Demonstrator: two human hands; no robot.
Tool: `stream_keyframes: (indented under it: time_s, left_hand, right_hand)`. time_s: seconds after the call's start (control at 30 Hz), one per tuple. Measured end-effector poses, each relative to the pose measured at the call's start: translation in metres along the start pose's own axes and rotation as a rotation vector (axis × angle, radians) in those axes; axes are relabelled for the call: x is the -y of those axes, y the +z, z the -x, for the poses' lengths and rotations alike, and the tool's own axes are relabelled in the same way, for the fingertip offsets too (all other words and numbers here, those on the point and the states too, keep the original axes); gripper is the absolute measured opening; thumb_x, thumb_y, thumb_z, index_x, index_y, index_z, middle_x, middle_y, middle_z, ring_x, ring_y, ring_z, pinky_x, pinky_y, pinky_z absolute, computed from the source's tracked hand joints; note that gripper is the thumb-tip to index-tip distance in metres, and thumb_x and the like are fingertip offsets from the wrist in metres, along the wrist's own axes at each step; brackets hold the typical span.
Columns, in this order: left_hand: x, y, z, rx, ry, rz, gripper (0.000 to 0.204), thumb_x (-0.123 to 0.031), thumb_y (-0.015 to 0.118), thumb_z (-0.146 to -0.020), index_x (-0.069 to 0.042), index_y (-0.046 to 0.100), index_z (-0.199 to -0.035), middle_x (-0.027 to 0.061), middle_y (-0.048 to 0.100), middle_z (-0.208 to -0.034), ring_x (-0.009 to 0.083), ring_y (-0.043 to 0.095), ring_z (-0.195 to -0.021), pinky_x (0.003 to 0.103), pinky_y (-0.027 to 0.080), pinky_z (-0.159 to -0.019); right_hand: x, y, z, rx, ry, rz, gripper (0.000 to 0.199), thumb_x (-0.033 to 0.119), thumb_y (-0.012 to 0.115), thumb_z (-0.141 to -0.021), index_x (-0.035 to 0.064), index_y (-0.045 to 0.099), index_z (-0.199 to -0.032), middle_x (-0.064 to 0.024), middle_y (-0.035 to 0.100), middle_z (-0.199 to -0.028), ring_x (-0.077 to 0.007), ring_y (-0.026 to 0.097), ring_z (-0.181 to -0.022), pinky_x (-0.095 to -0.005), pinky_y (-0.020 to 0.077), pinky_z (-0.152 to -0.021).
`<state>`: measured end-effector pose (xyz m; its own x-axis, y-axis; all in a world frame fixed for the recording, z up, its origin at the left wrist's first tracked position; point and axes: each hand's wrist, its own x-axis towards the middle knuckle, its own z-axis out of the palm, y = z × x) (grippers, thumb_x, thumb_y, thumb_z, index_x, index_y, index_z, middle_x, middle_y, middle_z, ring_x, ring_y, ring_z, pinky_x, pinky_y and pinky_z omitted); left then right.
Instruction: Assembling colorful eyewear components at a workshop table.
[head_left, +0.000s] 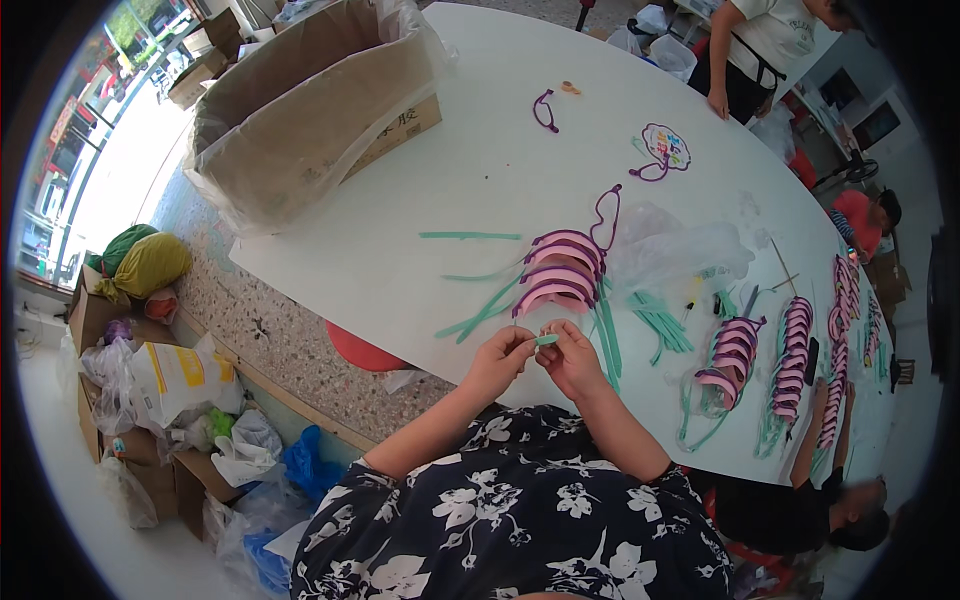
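Observation:
Close to the table's near edge, my left hand (500,360) and my right hand (574,364) meet, fingers pinched on a short piece of green strip (545,340). Just beyond my fingertips lies a row of overlapping curved pink pieces with purple edging (560,272). Long green strips (607,335) trail from both sides of this row. A purple cord loop (606,215) extends from its far end. Part of the piece in my fingers is hidden by them.
A lined cardboard box (310,125) stands far left on the white table (400,270). Right of me are loose green strips (660,325), clear plastic (685,245) and more pink-purple rows (730,360). Other people (765,50) stand around the table. A red stool (362,348) sits below the edge.

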<state>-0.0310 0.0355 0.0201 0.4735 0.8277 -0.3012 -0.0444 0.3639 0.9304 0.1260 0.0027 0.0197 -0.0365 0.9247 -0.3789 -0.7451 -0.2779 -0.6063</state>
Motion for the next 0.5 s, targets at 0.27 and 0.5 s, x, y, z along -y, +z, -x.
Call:
stream_keyframes:
  time_s: [0.27, 0.5]
  left_hand:
    - [-0.001, -0.001, -0.009, 0.059, -0.107, 0.223, 0.010, -0.015, 0.059, -0.093, -0.005, 0.059, -0.096, -0.0035, 0.051, -0.071, 0.0040, 0.041, -0.057, 0.020, 0.030, -0.050]
    - [0.016, -0.005, -0.008, 0.069, -0.140, 0.388, 0.011, -0.015, 0.058, -0.093, -0.004, 0.058, -0.096, -0.0016, 0.052, -0.074, 0.0047, 0.039, -0.057, 0.020, 0.027, -0.050]
  right_hand:
    - [0.006, -0.006, -0.001, 0.053, 0.070, -0.077, 0.011, 0.018, 0.050, -0.099, 0.0087, 0.055, -0.097, 0.0020, 0.048, -0.076, -0.0076, 0.042, -0.066, -0.0244, 0.0356, -0.061]
    - [0.004, -0.018, -0.004, 0.071, 0.120, -0.180, 0.008, 0.018, 0.054, -0.097, 0.0115, 0.054, -0.093, 0.0052, 0.040, -0.071, -0.0082, 0.038, -0.065, -0.0253, 0.0301, -0.058]
